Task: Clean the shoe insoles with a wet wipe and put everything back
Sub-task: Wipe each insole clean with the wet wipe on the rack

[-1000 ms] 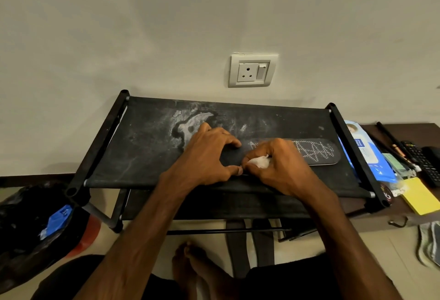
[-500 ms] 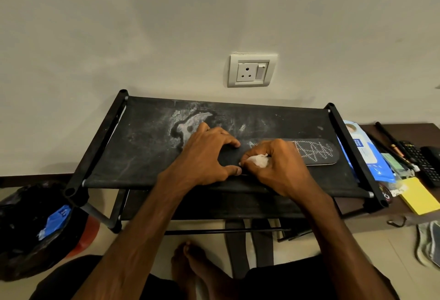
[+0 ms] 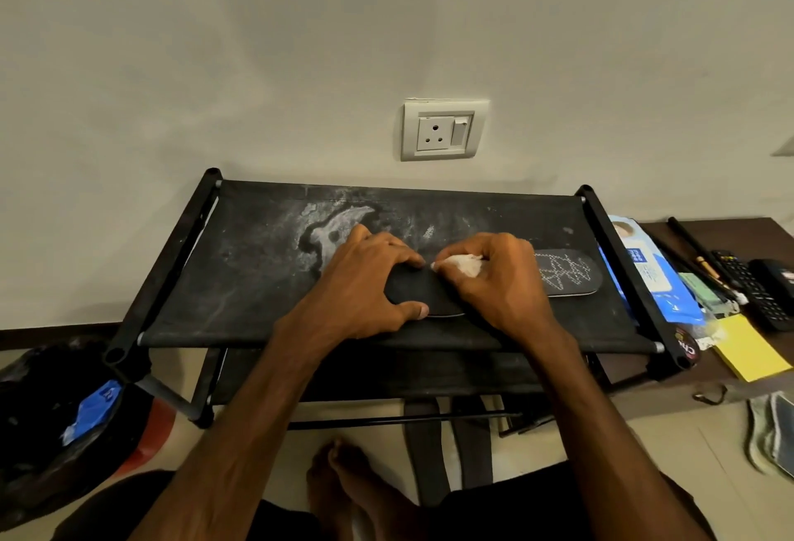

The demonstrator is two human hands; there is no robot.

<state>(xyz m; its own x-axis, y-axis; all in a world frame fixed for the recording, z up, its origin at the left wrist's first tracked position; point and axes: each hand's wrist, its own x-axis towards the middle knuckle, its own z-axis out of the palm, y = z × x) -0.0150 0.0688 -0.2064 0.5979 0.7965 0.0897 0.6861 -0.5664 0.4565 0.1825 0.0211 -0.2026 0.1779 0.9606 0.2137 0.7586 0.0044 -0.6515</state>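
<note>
The insole [image 3: 567, 278] lies flat on the black fabric rack [image 3: 258, 282], its left end gripped edge to edge by the left hand [image 3: 365, 287]. The right hand [image 3: 502, 282] pinches a balled wipe [image 3: 462, 264] against it. Hard rubbing could drag it across that dusty fabric, dirtying it.

Black insole [image 3: 434, 293] flat on rack; crumpled white wipe [image 3: 462, 264] on it.

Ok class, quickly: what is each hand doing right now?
Left hand: grips the insole.
Right hand: pinches the wet wipe against the insole.
</note>
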